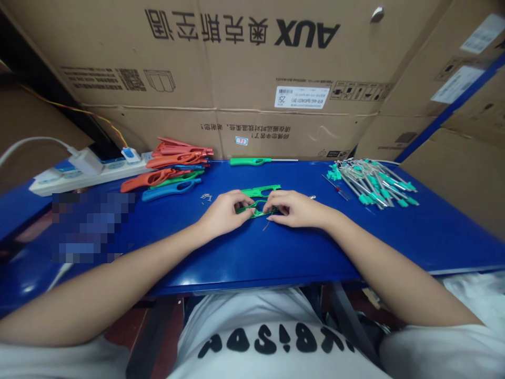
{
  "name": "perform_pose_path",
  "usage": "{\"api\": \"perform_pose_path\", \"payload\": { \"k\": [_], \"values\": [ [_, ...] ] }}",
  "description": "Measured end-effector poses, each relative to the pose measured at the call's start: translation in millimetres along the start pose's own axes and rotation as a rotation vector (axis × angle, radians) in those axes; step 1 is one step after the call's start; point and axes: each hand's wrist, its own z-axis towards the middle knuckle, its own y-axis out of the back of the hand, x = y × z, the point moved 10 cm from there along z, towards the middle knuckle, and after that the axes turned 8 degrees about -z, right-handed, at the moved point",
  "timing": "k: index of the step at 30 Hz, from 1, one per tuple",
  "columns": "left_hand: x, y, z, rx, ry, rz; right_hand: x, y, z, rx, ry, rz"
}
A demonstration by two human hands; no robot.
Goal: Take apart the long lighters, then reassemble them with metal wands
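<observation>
My left hand [225,211] and my right hand [292,208] meet at the middle of the blue table [252,252]. Both pinch a green plastic handle shell [256,208] lying flat between them. A second green shell [261,190] lies just behind it, touching my fingertips. A small metal part [206,197] rests on the table a little left of my left hand, and a thin pin [266,226] lies under my right hand.
A pile of orange, green and blue handle shells [173,166] sits at the back left beside a white power strip [84,171]. Several metal rods with teal tips [373,184] lie at the back right. A finished green lighter wand [256,161] lies along the cardboard boxes [252,68].
</observation>
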Motion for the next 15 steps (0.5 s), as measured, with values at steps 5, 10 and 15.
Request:
{"api": "perform_pose_path", "payload": {
  "k": [5, 10, 15],
  "values": [
    [0, -1.5, 0, 0.021, 0.025, -0.021, 1, -1, 0, -0.002, -0.001, 0.039],
    [4, 0.4, 2, 0.006, 0.062, -0.076, 7, 7, 0, -0.026, 0.050, 0.018],
    [9, 0.3, 2, 0.013, 0.076, -0.103, -27, 84, -25, -0.388, -0.224, -0.269]
  ]
}}
